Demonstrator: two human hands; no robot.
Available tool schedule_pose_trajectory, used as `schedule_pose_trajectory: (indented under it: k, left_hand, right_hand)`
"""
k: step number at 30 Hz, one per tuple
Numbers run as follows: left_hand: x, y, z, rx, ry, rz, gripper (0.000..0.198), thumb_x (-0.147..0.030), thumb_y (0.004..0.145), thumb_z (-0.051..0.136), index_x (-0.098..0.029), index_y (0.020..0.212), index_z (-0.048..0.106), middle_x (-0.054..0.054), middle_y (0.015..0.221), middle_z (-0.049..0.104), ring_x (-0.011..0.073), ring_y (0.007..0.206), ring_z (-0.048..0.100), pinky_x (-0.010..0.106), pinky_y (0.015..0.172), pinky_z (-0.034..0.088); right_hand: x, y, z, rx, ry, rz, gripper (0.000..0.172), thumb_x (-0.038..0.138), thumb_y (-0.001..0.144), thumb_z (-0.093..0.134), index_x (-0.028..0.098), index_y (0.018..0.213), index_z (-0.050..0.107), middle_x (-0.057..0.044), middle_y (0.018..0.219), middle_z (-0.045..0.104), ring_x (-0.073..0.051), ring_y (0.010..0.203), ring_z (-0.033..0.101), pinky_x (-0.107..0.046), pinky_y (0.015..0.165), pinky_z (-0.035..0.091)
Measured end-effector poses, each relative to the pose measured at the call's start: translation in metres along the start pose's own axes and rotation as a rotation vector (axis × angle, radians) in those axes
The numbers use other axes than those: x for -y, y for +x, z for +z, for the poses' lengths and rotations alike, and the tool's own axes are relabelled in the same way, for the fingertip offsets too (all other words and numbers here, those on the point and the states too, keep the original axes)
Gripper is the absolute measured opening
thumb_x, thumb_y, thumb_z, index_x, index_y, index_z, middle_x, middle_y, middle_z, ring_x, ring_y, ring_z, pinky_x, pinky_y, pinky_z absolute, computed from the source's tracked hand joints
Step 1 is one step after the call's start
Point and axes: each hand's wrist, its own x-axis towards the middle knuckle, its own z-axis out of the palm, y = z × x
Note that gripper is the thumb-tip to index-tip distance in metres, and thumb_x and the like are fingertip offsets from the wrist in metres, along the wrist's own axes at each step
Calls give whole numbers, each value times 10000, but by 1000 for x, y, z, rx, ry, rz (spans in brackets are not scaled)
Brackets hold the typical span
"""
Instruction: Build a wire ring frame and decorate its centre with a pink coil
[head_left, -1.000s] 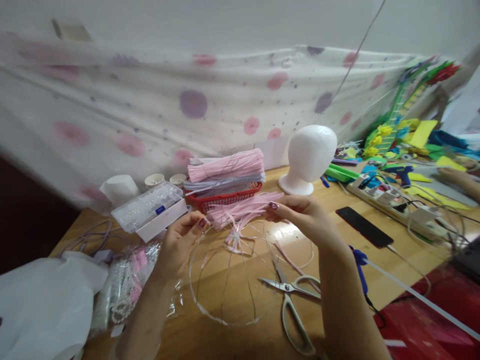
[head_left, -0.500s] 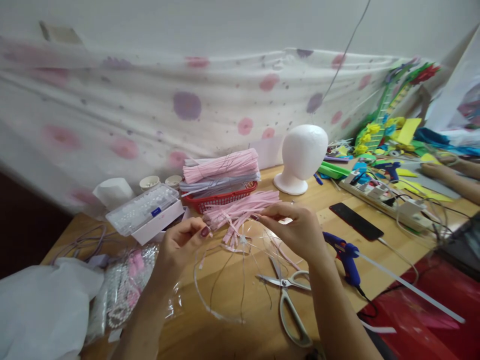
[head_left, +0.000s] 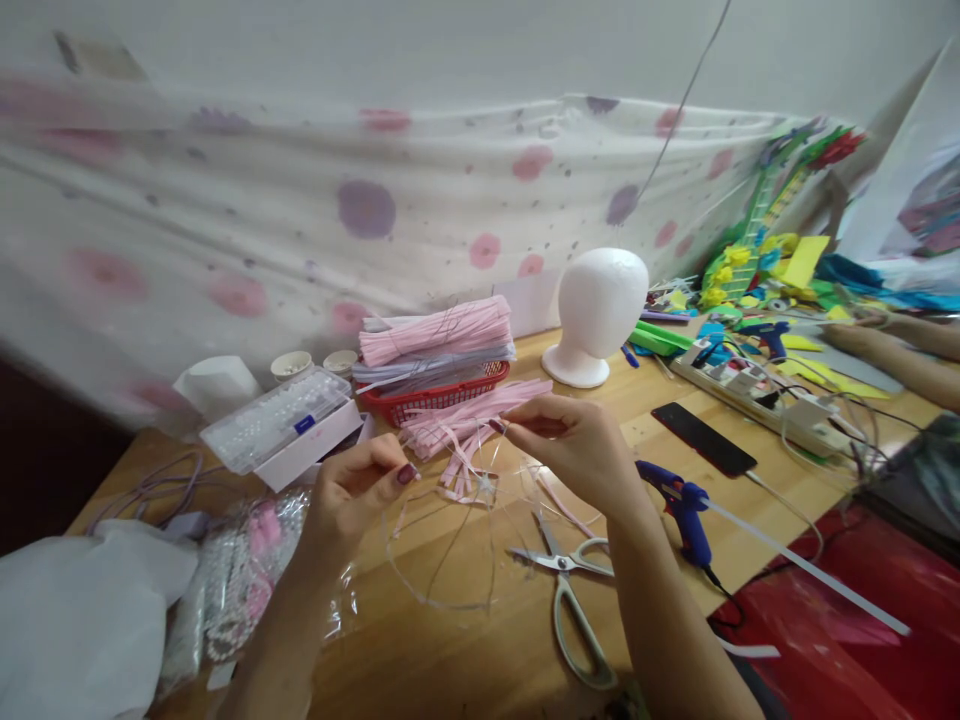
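A thin wire frame hangs between my hands above the wooden table. It has a curved rim and several spokes that meet at a small star-shaped centre. My left hand is closed, thumb and forefinger pinched at the frame's left side. With its fingers also pinched, my right hand grips wire at the upper right; the exact spot is partly hidden. Behind the frame lies a bundle of pink strips. Below my right hand, a pair of scissors rests with its blades apart.
A red basket bears more strips, beside a white foam head. Rightward lie a blue glue gun, a phone and a power strip. A bead box stands left. Another person's hands are at far right.
The wire frame has tilted, its lower rim now higher in view. My right hand has shifted slightly left and up. The whole view has moved a little.
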Motion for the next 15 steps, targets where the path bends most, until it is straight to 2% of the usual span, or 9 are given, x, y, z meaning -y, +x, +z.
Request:
schedule_pose_trajectory:
  k: [3, 5, 7, 8, 10, 11, 13, 15]
  left_hand:
    - [-3, 4, -8, 25, -5, -41, 441, -583, 759, 803, -171, 623, 727, 30, 645, 572, 144, 590, 505, 259, 552, 416]
    - [-6, 8, -14, -28, -10, -55, 319, -514, 803, 792, -203, 742, 753, 15, 712, 603, 133, 604, 520, 234, 549, 427]
    - [-7, 12, -19, -63, 7, -71, 192, -396, 784, 838, -239, 873, 772, 16, 875, 672, 144, 769, 596, 204, 656, 477]
    - [-6, 15, -20, -49, 22, -99, 219, -358, 760, 860, -242, 927, 780, 28, 987, 696, 162, 904, 621, 198, 741, 496]
    - [3, 18, -20, 42, 51, -224, 319, -317, 722, 888, -223, 1009, 783, 62, 1146, 704, 205, 1088, 625, 220, 861, 510]
    - [12, 20, -18, 99, 58, -317, 350, -324, 724, 886, -210, 1036, 776, 78, 1156, 711, 215, 1080, 642, 244, 863, 526]
    - [34, 19, -16, 220, 61, -540, 333, -397, 817, 807, -158, 1042, 752, 113, 1087, 725, 233, 943, 696, 319, 767, 577]
    - [59, 14, -14, 303, 63, -739, 332, -428, 943, 663, -129, 1081, 701, 105, 1039, 717, 206, 830, 700, 354, 706, 592]
  right_hand:
    - [2, -2, -3, 8, 45, -13, 130, 329, 847, 739, 208, 849, 786, -40, 841, 799, -179, 773, 746, -316, 727, 613]
    - [4, -5, -4, 36, 55, -27, 121, 327, 846, 747, 211, 837, 779, -40, 865, 798, -182, 802, 747, -320, 761, 618]
    - [4, -9, -1, 103, 33, -62, 116, 333, 863, 743, 225, 844, 783, -41, 901, 800, -185, 830, 744, -316, 754, 610]
    - [3, -10, 1, 150, 17, -84, 112, 334, 875, 737, 236, 862, 789, -42, 921, 802, -188, 842, 742, -311, 731, 601]
    - [-1, -14, 9, 255, 2, -126, 102, 331, 894, 725, 259, 904, 797, -42, 945, 805, -197, 859, 740, -308, 695, 583]
    - [-4, -16, 14, 304, 9, -138, 97, 329, 896, 727, 267, 914, 799, -40, 943, 807, -201, 862, 741, -310, 690, 579]
    - [-15, -19, 26, 389, 43, -138, 94, 329, 895, 733, 267, 921, 799, -41, 932, 810, -205, 854, 747, -317, 695, 583]
    - [-27, -22, 37, 455, 71, -116, 114, 340, 901, 727, 256, 930, 799, -46, 923, 813, -202, 829, 756, -319, 705, 591]
